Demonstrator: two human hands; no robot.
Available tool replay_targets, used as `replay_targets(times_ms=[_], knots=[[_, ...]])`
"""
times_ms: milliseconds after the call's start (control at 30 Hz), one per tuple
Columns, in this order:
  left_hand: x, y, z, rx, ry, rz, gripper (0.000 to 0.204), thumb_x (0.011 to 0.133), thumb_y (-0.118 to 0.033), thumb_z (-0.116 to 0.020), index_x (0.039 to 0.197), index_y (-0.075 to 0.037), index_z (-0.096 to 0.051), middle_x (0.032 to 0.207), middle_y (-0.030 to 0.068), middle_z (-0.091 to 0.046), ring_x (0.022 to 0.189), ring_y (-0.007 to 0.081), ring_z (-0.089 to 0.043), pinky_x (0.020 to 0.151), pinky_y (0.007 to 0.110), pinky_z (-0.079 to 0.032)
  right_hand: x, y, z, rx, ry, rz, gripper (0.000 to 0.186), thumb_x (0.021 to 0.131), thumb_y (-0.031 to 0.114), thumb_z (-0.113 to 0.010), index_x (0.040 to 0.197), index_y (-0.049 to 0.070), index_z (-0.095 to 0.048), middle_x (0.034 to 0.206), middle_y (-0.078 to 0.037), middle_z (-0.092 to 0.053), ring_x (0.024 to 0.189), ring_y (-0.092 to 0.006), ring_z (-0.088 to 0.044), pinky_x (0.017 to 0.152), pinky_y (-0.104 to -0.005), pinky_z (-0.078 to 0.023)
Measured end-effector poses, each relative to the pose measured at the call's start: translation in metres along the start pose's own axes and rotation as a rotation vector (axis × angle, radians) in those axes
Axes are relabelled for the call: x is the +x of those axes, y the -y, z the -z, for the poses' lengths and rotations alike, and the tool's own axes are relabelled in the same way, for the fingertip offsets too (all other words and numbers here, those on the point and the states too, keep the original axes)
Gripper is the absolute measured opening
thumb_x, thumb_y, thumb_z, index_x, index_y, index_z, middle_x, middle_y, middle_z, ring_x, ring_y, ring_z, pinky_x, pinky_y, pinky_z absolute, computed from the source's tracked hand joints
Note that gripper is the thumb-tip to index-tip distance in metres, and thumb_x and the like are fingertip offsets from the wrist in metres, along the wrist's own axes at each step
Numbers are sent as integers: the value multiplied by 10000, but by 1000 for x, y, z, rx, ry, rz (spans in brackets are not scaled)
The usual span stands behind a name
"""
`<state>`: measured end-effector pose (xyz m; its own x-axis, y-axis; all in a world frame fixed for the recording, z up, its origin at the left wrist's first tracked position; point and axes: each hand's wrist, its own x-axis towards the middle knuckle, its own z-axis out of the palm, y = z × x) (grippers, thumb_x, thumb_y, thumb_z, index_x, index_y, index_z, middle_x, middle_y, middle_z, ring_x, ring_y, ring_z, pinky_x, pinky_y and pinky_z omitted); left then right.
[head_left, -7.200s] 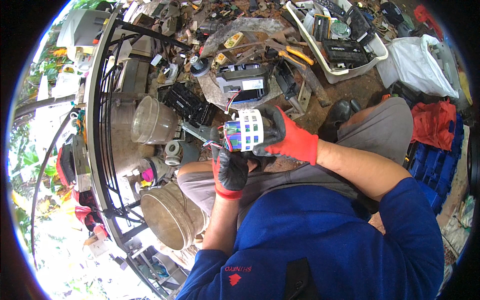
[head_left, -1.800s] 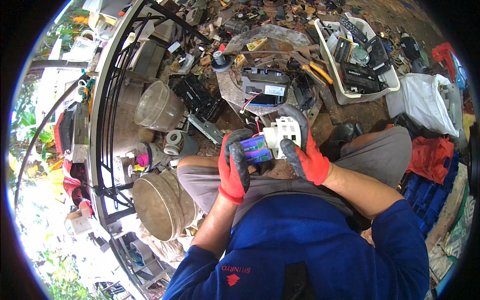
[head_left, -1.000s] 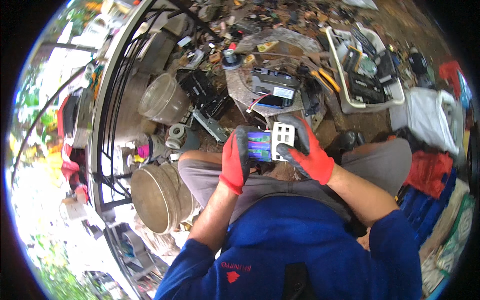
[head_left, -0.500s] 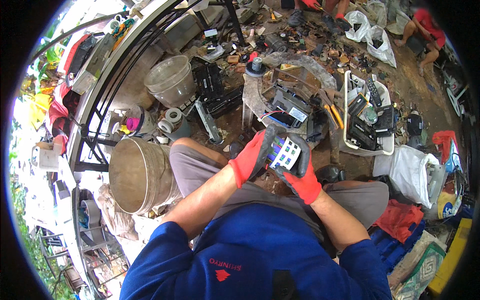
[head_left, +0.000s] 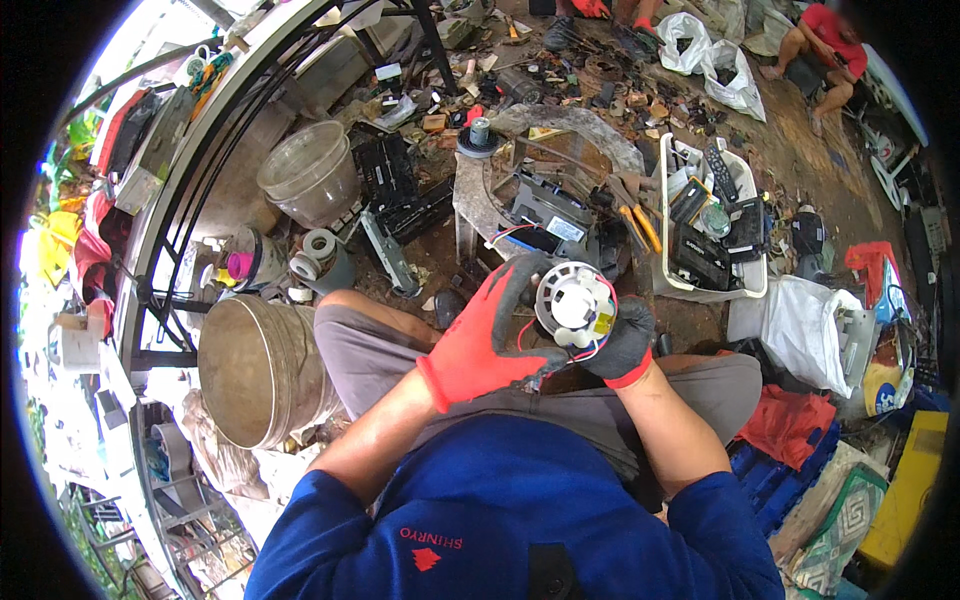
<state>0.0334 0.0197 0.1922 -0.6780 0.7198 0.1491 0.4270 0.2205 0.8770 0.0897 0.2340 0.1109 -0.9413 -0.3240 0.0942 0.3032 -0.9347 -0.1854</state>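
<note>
My left hand (head_left: 490,340), in a red glove with black palm, is closed around a round white plastic assembly (head_left: 575,308), its circular end facing up, with red and blue wires and a yellowish patch at its edge. My right hand (head_left: 625,340), similarly gloved, grips the assembly's right side, fingers curled and partly hidden behind it. Beyond my hands, a grey-and-black device (head_left: 552,208) with a label and loose wires rests on a worn, grimy platform (head_left: 620,140). Yellow-handled tools (head_left: 645,228) lean just right of that device.
Plastic buckets (head_left: 255,365) and a clear tub (head_left: 305,170) stand left, beside black metal railing. A white bin (head_left: 738,280) of electronics and white sacks (head_left: 800,330) sit right. Scrap litters the ground. A person in red (head_left: 840,50) sits far right; another's legs and red-gloved hands (head_left: 590,10) show at top.
The white cage, earlier side-on with blue cylinders showing, is now turned to show its round end. My left hand has rotated over it. The view shifted, bringing two other people into sight.
</note>
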Motion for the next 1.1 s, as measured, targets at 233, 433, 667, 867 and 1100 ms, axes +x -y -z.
replay_targets(times_ms=[233, 433, 667, 867, 1100], knots=[[5, 16, -18, -23, -29, 39, 1160, 622, -254, -923, 1557, -14, -281, 1560, 193, -346, 1478, 322, -322, 1212, 429, -272, -5, -16, 0, -917, 30, 382, 771, 888, 389, -651, 1519, 39, -381, 1480, -160, -501, 1340, -318, -520, 1140, -510, -419], [4, 23, -20, 28, -59, -70, 1070, 586, -216, -935, 1478, -14, -379, 1451, 157, -472, 1353, 293, -481, 1142, 412, -381, -8, -10, -12, -553, 14, 90, 652, 994, 413, -566, 1506, 42, -407, 1472, -139, -525, 1325, -278, -540, 1132, -454, -433], [0, 27, -12, 85, -108, -28, 1030, 553, -189, -907, 1441, -19, -414, 1359, 148, -527, 1285, 286, -539, 1089, 404, -435, 3, 2, -20, -290, -169, -178, 643, 1027, 430, -530, 1531, 59, -382, 1496, -112, -503, 1346, -258, -524, 1142, -442, -416], [-3, 37, -17, 17, -73, 33, 1096, 561, -227, -934, 1480, -14, -376, 1417, 155, -484, 1338, 279, -492, 1123, 414, -406, -3, -2, -25, -466, -155, -86, 553, 1011, 270, -607, 1496, 60, -444, 1429, -74, -563, 1278, -201, -572, 1060, -379, -490], [-2, 39, -15, -5, -14, -35, 1162, 558, -223, -966, 1512, -6, -337, 1440, 149, -477, 1350, 264, -486, 1134, 403, -395, 1, -5, -24, -540, -132, -27, 511, 1008, 249, -622, 1470, 87, -477, 1384, -78, -589, 1243, -186, -588, 1043, -369, -500]])
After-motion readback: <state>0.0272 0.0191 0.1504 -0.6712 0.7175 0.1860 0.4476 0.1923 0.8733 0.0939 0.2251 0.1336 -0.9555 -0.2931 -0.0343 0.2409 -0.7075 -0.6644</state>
